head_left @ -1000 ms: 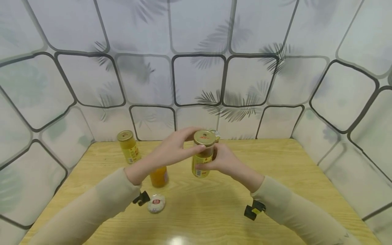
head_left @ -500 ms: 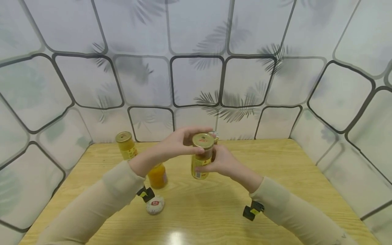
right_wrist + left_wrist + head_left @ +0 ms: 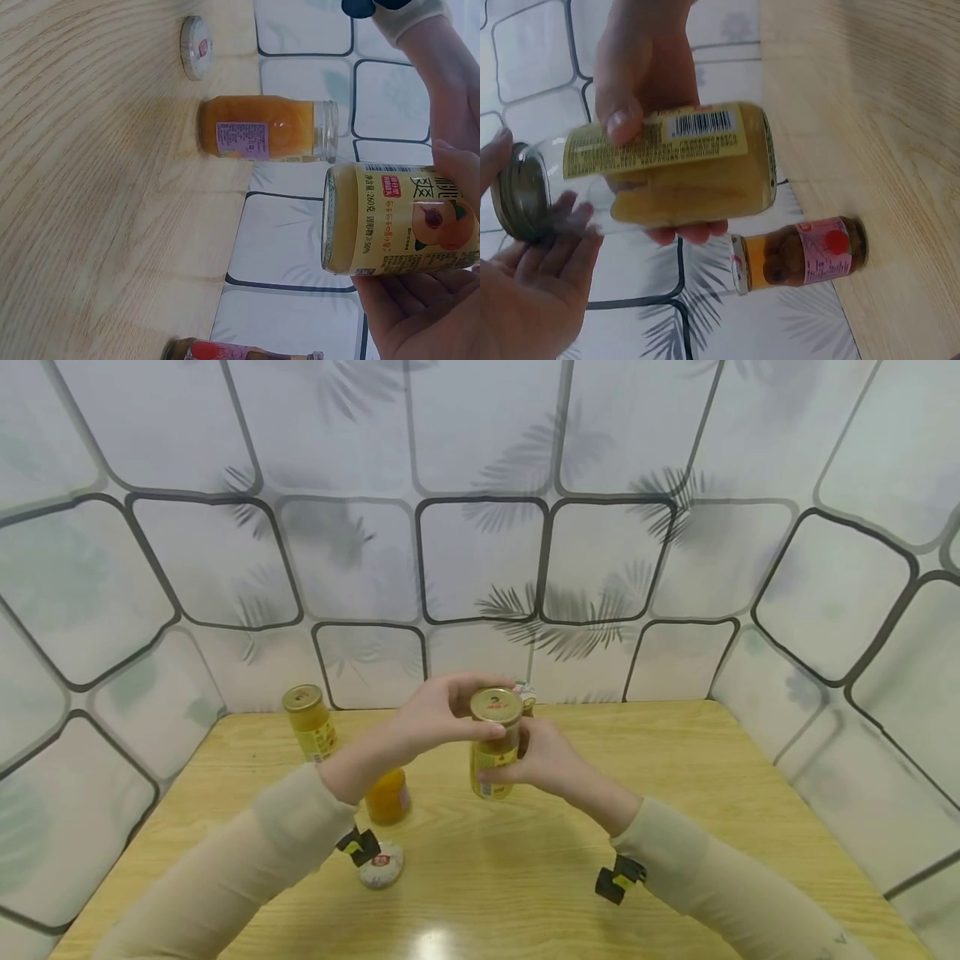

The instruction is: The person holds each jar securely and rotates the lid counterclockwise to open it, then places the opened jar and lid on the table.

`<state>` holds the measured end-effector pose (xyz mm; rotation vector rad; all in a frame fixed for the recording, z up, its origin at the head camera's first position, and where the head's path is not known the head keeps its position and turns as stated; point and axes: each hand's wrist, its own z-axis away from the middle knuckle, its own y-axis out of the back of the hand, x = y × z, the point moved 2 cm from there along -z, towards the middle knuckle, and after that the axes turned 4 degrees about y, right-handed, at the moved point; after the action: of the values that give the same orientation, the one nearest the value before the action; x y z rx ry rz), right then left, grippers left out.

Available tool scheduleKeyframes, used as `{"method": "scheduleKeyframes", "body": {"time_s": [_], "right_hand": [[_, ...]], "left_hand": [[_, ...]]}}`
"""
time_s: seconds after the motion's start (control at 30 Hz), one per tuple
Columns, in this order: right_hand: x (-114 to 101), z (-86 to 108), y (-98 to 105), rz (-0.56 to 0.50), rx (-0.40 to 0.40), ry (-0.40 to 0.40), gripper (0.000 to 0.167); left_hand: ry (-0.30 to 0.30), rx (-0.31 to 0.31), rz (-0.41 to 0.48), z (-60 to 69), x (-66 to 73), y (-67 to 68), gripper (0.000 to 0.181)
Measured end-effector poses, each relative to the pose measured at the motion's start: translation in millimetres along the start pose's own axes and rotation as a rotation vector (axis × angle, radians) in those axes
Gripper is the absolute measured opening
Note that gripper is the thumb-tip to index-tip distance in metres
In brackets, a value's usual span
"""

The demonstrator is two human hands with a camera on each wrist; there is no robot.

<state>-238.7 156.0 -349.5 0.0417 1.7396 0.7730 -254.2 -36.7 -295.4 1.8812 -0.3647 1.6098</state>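
Note:
Both hands meet on a glass jar [image 3: 491, 768] with a yellow label and gold lid [image 3: 497, 703], raised over the table's middle. Its label, in the right wrist view, pictures a peach-like fruit; pale yellow pieces show inside. My left hand [image 3: 431, 718] grips the lid, thumb in front and fingers around the far side. Lower down, my right hand [image 3: 551, 756] holds the jar's body [image 3: 667, 169]. The lid [image 3: 521, 191] sits on the jar mouth; whether it is loose I cannot tell.
Left of the hands stands a lidless jar of orange fruit [image 3: 255, 127], partly behind the left wrist. A white lid [image 3: 381, 868] lies nearer. A gold-lidded yellow jar [image 3: 310, 722] stands at the back left. Behind the hands is a jar with a pink label [image 3: 802, 251].
My left hand has shifted a little to the right around the lid, its forearm swinging slightly inward. The right hand keeps its hold on the jar.

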Motion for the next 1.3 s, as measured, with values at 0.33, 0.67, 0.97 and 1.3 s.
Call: {"method": "scheduleKeyframes", "body": {"time_s": [0.33, 0.67, 0.97, 1.3], "right_hand": [[0, -1.6, -1, 0.046, 0.045, -0.029, 0.043], [4, -1.7, -2, 0.039, 0.034, -0.018, 0.037], [5, -2.9, -3, 0.029, 0.037, -0.006, 0.042], [2, -1.6, -4, 0.008, 0.032, -0.021, 0.042]], "left_hand": [[0.01, 0.273, -0.051, 8.9, 6.7, -17.4, 0.061], [0.016, 0.262, -0.137, 11.8, 5.6, -17.1, 0.062], [-0.006, 0.266, -0.191, 10.7, 5.6, -15.1, 0.06], [0.01, 0.28, -0.198, 14.7, 10.8, -13.3, 0.059]]}}
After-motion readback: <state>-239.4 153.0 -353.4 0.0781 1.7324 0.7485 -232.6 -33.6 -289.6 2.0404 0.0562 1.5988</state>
